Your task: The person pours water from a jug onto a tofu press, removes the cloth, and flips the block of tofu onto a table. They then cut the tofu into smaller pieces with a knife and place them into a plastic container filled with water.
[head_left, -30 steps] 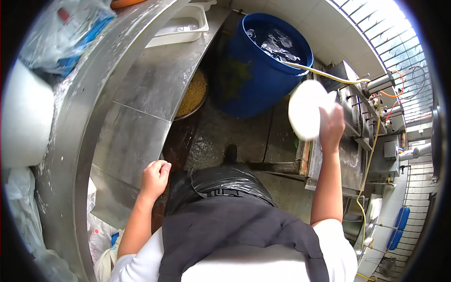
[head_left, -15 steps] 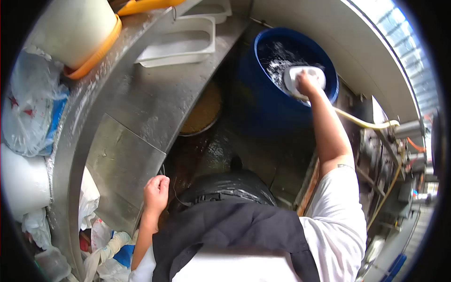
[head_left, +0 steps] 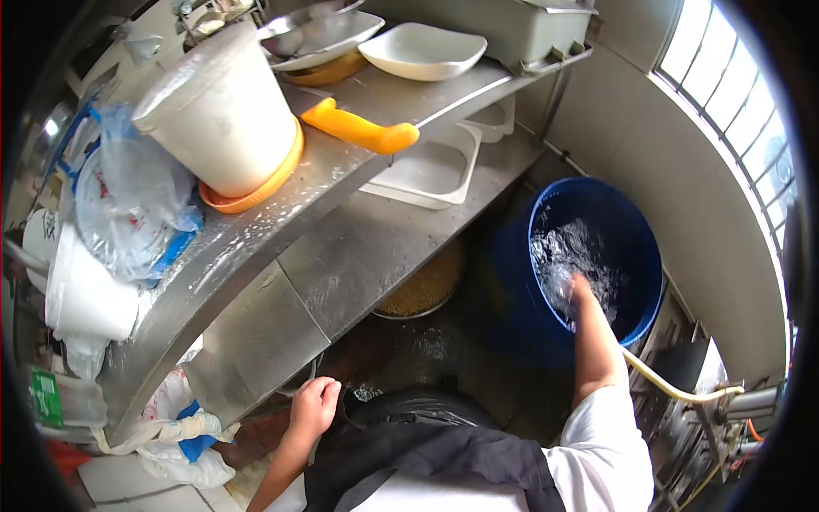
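Observation:
My right hand (head_left: 582, 288) reaches down into a big blue barrel (head_left: 655, 247), at the churning water (head_left: 589, 243). Splashing hides its fingers; a pale blur beside them is all that shows where the white plastic scoop was half a second ago. My left hand (head_left: 314, 404) is closed in a loose fist near the front edge of the steel lower shelf (head_left: 294, 311), with nothing visible in it. A pale yellow hose (head_left: 674, 391) runs to the barrel's near rim.
White trays (head_left: 431, 171) sit on the lower shelf. Above stand a white bucket (head_left: 226, 111) in an orange basin, a yellow-orange handle (head_left: 363, 130) jutting over the edge, and white dishes (head_left: 424, 49). Below is a pan of tan grains (head_left: 426, 286). Metal equipment (head_left: 695, 375) stands at right.
My right hand has plunged the white scoop down into the water, where it is no longer clear to see. The view has shifted up and left; my left hand stays closed.

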Action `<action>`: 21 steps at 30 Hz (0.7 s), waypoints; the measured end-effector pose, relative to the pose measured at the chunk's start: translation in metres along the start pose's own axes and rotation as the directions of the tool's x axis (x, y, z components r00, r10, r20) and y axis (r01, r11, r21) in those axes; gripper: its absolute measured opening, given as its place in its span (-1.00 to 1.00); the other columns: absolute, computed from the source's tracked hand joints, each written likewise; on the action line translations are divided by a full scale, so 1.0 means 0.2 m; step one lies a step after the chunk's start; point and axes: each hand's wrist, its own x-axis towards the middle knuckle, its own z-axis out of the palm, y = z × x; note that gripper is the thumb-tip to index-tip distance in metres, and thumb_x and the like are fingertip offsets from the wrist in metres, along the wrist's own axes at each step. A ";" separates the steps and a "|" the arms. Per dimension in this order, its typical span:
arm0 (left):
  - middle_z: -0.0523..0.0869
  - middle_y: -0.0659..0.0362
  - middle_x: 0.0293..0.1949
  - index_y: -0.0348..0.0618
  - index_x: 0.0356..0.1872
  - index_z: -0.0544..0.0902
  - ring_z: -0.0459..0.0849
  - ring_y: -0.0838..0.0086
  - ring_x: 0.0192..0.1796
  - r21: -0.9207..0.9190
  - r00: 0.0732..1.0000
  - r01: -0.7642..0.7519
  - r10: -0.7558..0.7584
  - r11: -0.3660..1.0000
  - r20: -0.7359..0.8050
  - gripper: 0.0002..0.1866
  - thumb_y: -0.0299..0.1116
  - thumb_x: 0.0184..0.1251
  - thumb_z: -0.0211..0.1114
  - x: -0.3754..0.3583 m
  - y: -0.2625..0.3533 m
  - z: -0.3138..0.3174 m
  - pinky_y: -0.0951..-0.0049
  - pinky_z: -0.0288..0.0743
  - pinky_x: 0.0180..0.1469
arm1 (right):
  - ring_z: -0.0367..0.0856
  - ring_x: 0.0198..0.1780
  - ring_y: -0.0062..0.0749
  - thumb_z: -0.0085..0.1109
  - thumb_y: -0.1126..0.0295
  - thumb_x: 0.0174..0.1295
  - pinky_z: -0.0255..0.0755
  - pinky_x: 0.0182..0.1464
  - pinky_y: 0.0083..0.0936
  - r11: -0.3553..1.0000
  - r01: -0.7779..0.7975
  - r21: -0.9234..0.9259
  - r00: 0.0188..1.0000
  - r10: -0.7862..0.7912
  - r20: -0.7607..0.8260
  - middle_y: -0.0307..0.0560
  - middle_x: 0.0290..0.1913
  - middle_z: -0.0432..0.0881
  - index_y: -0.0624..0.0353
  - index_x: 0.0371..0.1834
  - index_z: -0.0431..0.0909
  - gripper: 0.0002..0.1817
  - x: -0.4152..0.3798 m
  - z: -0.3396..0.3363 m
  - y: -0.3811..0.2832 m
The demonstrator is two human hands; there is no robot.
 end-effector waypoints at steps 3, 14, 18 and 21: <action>0.78 -0.08 -0.31 -0.27 -0.23 0.74 0.75 -0.01 -0.23 0.007 1.000 -0.008 0.008 1.000 -0.003 -0.81 -0.32 0.45 0.35 -0.01 0.05 0.00 0.12 0.63 -0.14 | 0.67 0.27 0.07 0.50 0.10 0.11 0.59 0.23 -0.11 0.446 0.293 -0.846 0.936 -0.313 0.159 0.21 0.22 0.70 0.16 0.32 0.56 -0.29 0.21 0.03 0.12; 0.77 -0.06 -0.33 -0.23 -0.24 0.73 0.74 -0.01 -0.26 -0.038 0.996 -0.082 0.082 0.996 0.018 -0.81 -0.30 0.48 0.34 -0.08 -0.01 -0.06 0.10 0.62 -0.18 | 0.70 -0.02 0.27 0.11 -0.03 0.52 0.53 0.02 0.03 0.904 0.328 -0.274 0.505 -0.413 -0.758 0.33 -0.12 0.71 0.33 -0.09 0.59 -0.49 -0.94 -0.34 -0.57; 0.78 -0.06 -0.31 -0.26 -0.25 0.73 0.76 0.01 -0.24 -0.046 0.989 -0.147 0.148 0.988 0.004 -0.77 -0.27 0.47 0.35 -0.10 -0.05 -0.12 0.13 0.63 -0.17 | 0.62 -0.33 -0.07 0.23 0.16 0.52 0.47 -0.20 -0.22 0.726 0.632 -0.271 0.209 -0.497 -0.842 0.08 -0.36 0.62 0.31 -0.20 0.58 -0.64 -1.39 -0.45 -0.80; 0.78 -0.06 -0.31 -0.28 -0.24 0.73 0.76 0.01 -0.23 -0.091 0.982 -0.187 0.187 0.978 -0.009 -0.77 -0.28 0.48 0.35 -0.11 -0.12 -0.16 0.13 0.63 -0.17 | 0.54 -0.27 -0.51 0.21 0.22 0.56 0.43 -0.20 -0.48 0.645 0.759 -0.094 0.308 -0.482 -0.820 -0.20 -0.29 0.61 0.26 -0.10 0.57 -0.72 -1.84 -0.39 -0.95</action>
